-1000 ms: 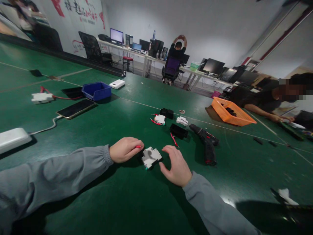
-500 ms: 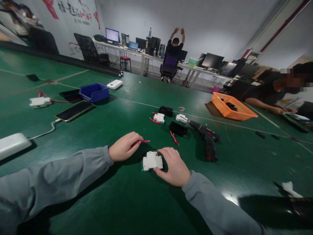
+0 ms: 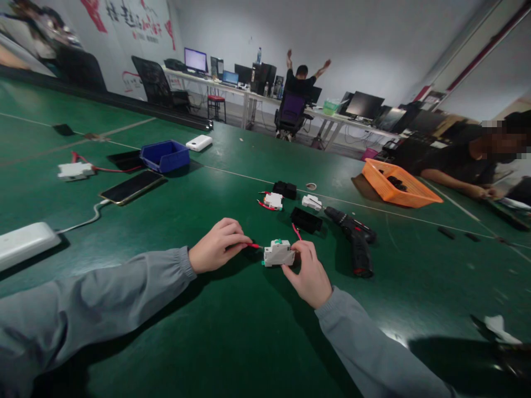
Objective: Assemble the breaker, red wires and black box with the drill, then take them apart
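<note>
Between the fingertips of my left hand point(image 3: 218, 246) is a short red wire point(image 3: 254, 245), its bare end pointing right. That end lies close to the left side of a white circuit breaker point(image 3: 279, 254) with green parts; whether they touch I cannot tell. My right hand point(image 3: 310, 273) is closed on the breaker's right end, holding it upright at the table. Just beyond are a black open box point(image 3: 306, 220) with a red wire beside it, a second white breaker point(image 3: 273, 201) with red wires, and another white breaker point(image 3: 312, 202).
A black cordless screwdriver point(image 3: 352, 237) lies right of the parts. An orange basket point(image 3: 400, 185) stands at the back right, near another person's arms. To the left are a blue bin point(image 3: 166, 156), a phone point(image 3: 133, 187), a white power bank point(image 3: 27, 244) and a wired breaker point(image 3: 76, 171).
My right hand has tipped the breaker from lying flat to upright and moved it right and away from me. My left hand has brought the red wire close to it.
</note>
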Tool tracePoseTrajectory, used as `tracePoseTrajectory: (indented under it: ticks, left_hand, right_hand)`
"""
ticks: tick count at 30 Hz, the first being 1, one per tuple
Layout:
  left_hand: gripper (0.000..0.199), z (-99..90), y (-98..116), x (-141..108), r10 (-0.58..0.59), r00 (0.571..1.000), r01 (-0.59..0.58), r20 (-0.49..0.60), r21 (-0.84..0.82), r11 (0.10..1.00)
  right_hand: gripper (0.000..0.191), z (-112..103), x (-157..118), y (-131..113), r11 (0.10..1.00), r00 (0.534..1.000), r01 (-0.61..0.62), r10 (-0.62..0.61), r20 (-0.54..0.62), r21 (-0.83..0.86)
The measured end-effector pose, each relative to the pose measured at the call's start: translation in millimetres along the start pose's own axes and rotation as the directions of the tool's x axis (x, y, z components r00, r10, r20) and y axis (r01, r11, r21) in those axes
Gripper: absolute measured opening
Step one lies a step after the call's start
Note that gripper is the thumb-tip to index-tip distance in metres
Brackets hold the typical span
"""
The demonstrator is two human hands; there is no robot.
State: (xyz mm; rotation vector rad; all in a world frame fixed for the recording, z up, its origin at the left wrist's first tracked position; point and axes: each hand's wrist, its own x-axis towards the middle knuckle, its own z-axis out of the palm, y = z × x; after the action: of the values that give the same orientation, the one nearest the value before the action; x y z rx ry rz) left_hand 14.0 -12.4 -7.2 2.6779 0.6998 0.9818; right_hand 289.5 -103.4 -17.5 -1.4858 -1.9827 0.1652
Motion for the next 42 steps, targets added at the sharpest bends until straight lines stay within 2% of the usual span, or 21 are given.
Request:
tracePoseTrajectory:
  ticks: [7, 17, 19, 24, 28, 38, 42]
  left_hand:
    - [0.02, -1.4, 2.9, 0.6, 0.025, 0.999, -0.024, 0.043, -0.017, 1.0]
    - [0.022, -3.2, 4.9, 2.8, 0.026, 0.998, -0.023, 0.065, -0.051, 0.998]
    - [0.022, -2.7, 4.1, 2.3, 0.022, 0.998, -0.018, 0.067, -0.059, 0.998]
    - [0.021, -1.5, 2.0, 0.4, 0.015, 0.997, -0.01, 0.069, -0.078, 0.997]
    - [0.019, -1.6, 2.4, 0.6, 0.022, 0.996, -0.014, 0.089, -0.084, 0.996]
    - [0.027, -1.4, 4.7, -0.4, -0.042, 0.994, 0.052, 0.097, -0.101, 0.994]
    - [0.028, -2.1, 5.6, -0.1, -0.049, 0.993, 0.06, 0.109, -0.1, 0.993]
  right_hand:
    - [0.036, 1.9, -2.6, 1.1, 0.997, 0.997, 0.072, -0.072, -0.027, -0.021]
    - [0.041, -0.1, -3.4, 0.7, 0.999, 0.999, 0.032, -0.032, 0.03, 0.023]
    - [0.047, 0.3, -4.2, 0.7, 0.999, 0.999, 0.011, -0.012, 0.035, 0.046]
    - [0.077, 1.5, -4.9, -0.3, 0.998, 0.999, -0.007, 0.004, 0.042, 0.067]
    - [0.07, -1.3, -2.2, -3.9, 0.998, 0.996, 0.054, -0.056, 0.07, 0.03]
    - [0.055, -4.5, -1.4, -6.2, 0.996, 0.992, 0.061, -0.068, 0.11, 0.063]
    - [0.041, -4.4, -2.3, -5.9, 0.994, 0.986, 0.081, -0.09, 0.14, 0.068]
